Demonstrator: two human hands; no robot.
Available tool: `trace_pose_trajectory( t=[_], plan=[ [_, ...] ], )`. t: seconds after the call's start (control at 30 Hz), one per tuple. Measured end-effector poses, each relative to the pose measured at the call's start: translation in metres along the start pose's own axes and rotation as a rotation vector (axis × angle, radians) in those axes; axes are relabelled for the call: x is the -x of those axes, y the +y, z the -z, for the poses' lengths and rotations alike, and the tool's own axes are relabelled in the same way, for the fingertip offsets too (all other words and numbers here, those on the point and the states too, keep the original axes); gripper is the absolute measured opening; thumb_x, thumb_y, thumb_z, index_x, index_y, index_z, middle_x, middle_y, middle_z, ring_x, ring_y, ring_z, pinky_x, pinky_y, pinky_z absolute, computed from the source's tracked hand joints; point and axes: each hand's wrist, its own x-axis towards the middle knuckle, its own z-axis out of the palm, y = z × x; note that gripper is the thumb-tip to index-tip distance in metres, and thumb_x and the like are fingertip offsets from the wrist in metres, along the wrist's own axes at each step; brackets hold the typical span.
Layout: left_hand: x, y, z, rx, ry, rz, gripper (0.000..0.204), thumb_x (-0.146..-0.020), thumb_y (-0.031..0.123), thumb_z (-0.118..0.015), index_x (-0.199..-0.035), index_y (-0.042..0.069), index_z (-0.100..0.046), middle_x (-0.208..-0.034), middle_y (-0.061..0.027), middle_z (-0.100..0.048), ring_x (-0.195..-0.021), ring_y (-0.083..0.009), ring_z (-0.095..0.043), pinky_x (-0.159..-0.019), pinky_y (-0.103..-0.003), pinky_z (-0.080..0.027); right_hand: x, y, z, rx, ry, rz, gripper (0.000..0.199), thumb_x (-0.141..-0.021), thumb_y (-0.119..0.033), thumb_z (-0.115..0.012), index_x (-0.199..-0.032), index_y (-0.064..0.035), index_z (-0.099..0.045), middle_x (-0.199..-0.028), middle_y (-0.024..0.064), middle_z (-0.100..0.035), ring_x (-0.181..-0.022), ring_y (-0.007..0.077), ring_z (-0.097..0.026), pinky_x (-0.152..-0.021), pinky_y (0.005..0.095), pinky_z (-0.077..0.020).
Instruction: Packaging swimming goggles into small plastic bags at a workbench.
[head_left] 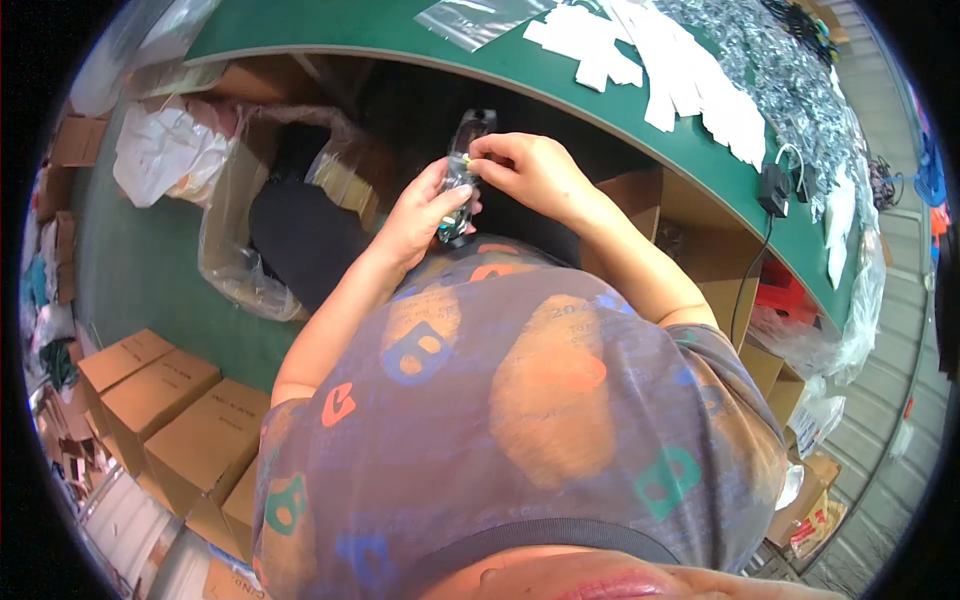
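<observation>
Close in front of my body, below the table's near edge, my left hand (pixel 422 212) is wrapped round a narrow, shiny package (pixel 476 128) that looks like clear plastic with dark and greenish contents. It is held lengthwise, its far end sticking out past my fingers. My right hand (pixel 528 172) is closed in a pinch against the package's middle, on the right side. A tiny yellowish spot shows at those fingertips, too small to name. What the fingers cover of the package is hidden.
A green table (pixel 390 32) curves across ahead, bearing white strips (pixel 690 85), a clear bag (pixel 480 18), crumpled clear plastic (pixel 790 80) and a black adapter (pixel 773 190) with a cord. At left stand a plastic-lined box (pixel 235 215) and several cardboard boxes (pixel 205 430).
</observation>
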Motion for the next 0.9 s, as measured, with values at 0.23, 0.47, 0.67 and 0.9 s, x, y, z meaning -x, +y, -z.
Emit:
trace_pose_trajectory(
  t=[0.23, 0.47, 0.67, 0.9],
  plan=[
    [-0.002, 0.001, 0.014, 0.094, 0.005, -0.006, 0.038, -0.098, 0.013, -0.067, -0.132, 0.005, -0.056, -0.107, -0.0052, -0.067, -0.096, -0.0143, -0.067, -0.082, -0.030, -0.057, 0.015, 0.040, 0.072, 0.826, 0.648, 0.122, 0.040, -0.091, -0.032, -0.077, -0.123, -0.0088, -0.069, -0.137, 0.0136, -0.061, -0.134, 0.0341, -0.052, -0.108, 0.0478, -0.0409],
    [-0.008, 0.001, 0.013, 0.131, -0.020, -0.031, 0.035, -0.097, 0.014, -0.069, -0.128, 0.004, -0.058, -0.106, -0.0051, -0.068, -0.097, -0.0149, -0.067, -0.087, -0.030, -0.055, 0.035, 0.067, 0.055, 0.788, 0.620, 0.298, 0.025, -0.087, -0.020, -0.078, -0.111, -0.0151, -0.070, -0.133, 0.0016, -0.063, -0.139, 0.0280, -0.048, -0.118, 0.0524, -0.0284],
    [-0.009, -0.002, 0.012, 0.149, -0.041, -0.023, 0.036, -0.098, 0.015, -0.068, -0.130, 0.004, -0.057, -0.108, -0.0054, -0.068, -0.100, -0.0153, -0.066, -0.090, -0.030, -0.053, 0.019, 0.074, 0.063, 0.445, 0.875, 0.320, 0.014, -0.089, -0.010, -0.074, -0.102, -0.0084, -0.071, -0.122, 0.0102, -0.068, -0.118, 0.0322, -0.062, -0.101, 0.0427, -0.0463],
    [-0.003, 0.001, 0.006, 0.173, -0.018, 0.059, 0.038, -0.098, 0.017, -0.068, -0.132, 0.004, -0.057, -0.107, -0.0059, -0.068, -0.100, -0.0154, -0.067, -0.088, -0.031, -0.055, 0.008, 0.024, 0.071, 0.121, 0.881, 0.480, 0.015, -0.090, 0.001, -0.069, -0.103, -0.0027, -0.065, -0.120, 0.0157, -0.070, -0.107, 0.0304, -0.066, -0.090, 0.0368, -0.0510]
  ],
)
